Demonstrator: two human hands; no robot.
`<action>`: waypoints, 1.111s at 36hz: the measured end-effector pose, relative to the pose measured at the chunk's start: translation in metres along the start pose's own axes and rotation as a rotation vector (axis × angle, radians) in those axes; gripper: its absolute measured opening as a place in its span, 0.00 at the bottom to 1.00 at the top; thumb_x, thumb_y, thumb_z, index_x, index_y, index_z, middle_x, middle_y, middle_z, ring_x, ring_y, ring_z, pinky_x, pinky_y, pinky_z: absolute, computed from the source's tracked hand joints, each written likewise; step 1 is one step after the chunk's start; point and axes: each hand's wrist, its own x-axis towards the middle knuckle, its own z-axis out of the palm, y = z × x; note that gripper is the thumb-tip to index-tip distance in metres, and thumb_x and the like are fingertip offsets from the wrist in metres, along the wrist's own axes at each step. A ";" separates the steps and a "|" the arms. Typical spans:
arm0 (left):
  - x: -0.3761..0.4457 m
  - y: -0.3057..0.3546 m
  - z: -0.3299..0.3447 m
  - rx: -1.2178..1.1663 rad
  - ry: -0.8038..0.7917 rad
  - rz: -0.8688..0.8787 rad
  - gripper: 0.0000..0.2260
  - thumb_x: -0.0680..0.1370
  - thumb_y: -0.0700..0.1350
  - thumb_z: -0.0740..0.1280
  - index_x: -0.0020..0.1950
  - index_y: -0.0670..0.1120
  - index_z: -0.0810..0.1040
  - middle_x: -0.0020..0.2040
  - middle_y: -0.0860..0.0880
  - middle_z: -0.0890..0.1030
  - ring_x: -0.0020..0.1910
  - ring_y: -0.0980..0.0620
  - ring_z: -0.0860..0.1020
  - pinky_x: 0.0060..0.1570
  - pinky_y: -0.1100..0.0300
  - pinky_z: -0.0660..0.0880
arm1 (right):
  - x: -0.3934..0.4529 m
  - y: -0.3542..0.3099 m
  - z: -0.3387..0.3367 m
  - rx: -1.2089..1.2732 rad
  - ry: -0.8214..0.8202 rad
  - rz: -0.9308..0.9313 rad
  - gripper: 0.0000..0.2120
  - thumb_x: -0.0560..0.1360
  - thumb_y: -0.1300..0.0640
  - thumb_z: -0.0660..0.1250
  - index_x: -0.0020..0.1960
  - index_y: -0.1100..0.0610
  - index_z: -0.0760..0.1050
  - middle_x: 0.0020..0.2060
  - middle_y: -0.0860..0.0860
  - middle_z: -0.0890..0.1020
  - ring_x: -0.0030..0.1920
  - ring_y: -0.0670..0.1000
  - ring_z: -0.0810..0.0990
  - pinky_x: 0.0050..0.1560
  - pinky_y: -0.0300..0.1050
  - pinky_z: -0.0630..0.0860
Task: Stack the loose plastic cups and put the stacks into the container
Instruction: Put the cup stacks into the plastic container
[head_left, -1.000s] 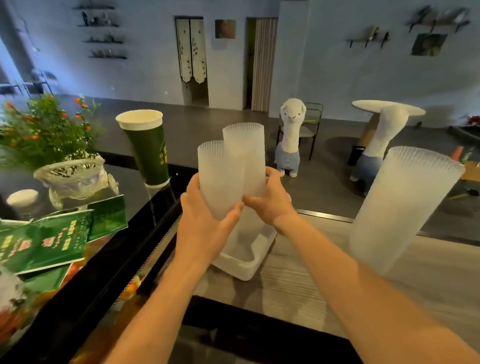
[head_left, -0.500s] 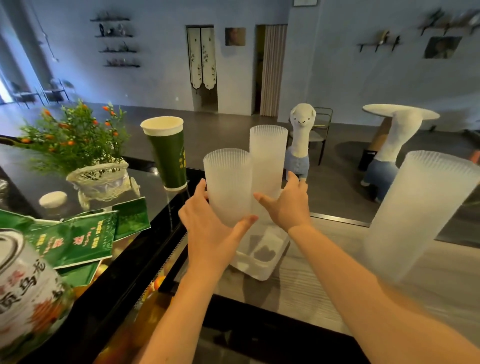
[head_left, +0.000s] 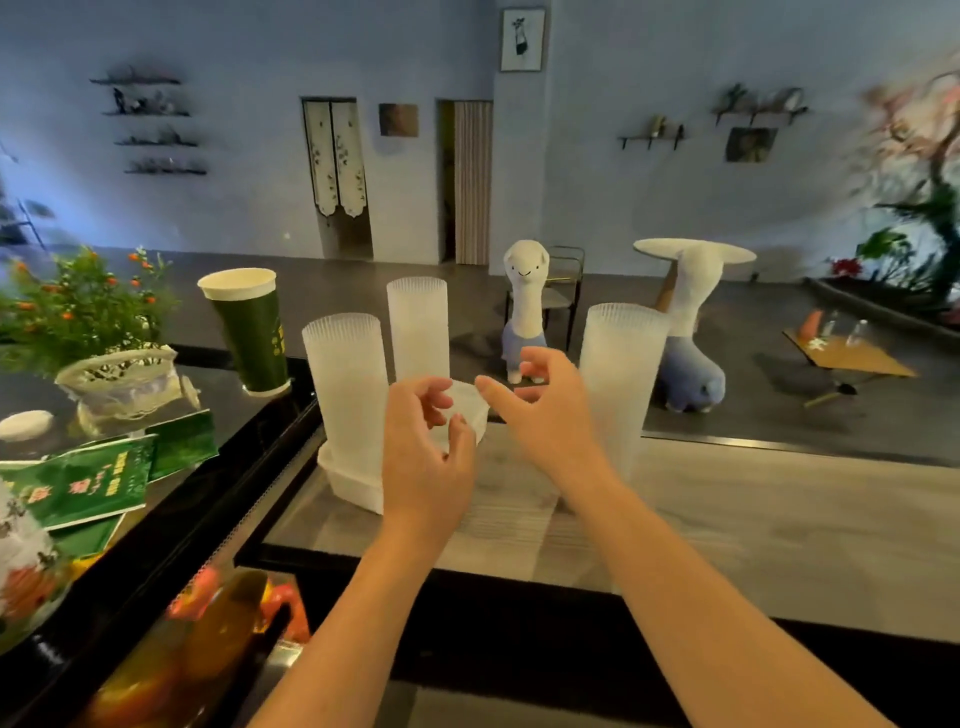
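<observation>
Two stacks of cups (head_left: 347, 395) are seen upright in the white container (head_left: 358, 486) on the wooden counter (head_left: 753, 514), the taller one at the far side. A third stack (head_left: 615, 384) stands on the counter to the right. The left hand (head_left: 426, 457) and right hand (head_left: 545, 415) are held between them, fingers loosely spread, nothing gripped, near the container's rim.

Frosted, ribbed translucent plastic cup stacks (head_left: 345, 384) stand on a matt wood-grain counter (head_left: 753, 514) beside a glossy black countertop (head_left: 156, 525).
</observation>
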 end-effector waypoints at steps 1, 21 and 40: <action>-0.002 0.005 0.007 -0.030 -0.054 -0.062 0.14 0.77 0.37 0.66 0.58 0.52 0.69 0.51 0.53 0.73 0.49 0.57 0.73 0.47 0.68 0.71 | -0.004 0.000 -0.011 0.013 0.023 -0.008 0.30 0.72 0.42 0.75 0.70 0.50 0.70 0.61 0.46 0.76 0.53 0.45 0.79 0.51 0.42 0.80; 0.015 0.044 0.124 -0.076 -0.349 -0.272 0.39 0.68 0.48 0.79 0.72 0.52 0.59 0.54 0.60 0.71 0.54 0.56 0.73 0.43 0.70 0.69 | 0.003 0.058 -0.111 0.066 -0.085 0.094 0.34 0.78 0.56 0.68 0.80 0.45 0.58 0.67 0.46 0.74 0.63 0.48 0.76 0.52 0.38 0.74; 0.076 0.000 0.025 0.346 -0.129 -0.167 0.40 0.74 0.50 0.74 0.77 0.49 0.51 0.68 0.45 0.63 0.63 0.46 0.72 0.60 0.58 0.70 | 0.042 0.010 0.017 0.306 -0.352 -0.003 0.34 0.80 0.70 0.57 0.80 0.45 0.61 0.71 0.43 0.74 0.65 0.40 0.77 0.63 0.42 0.77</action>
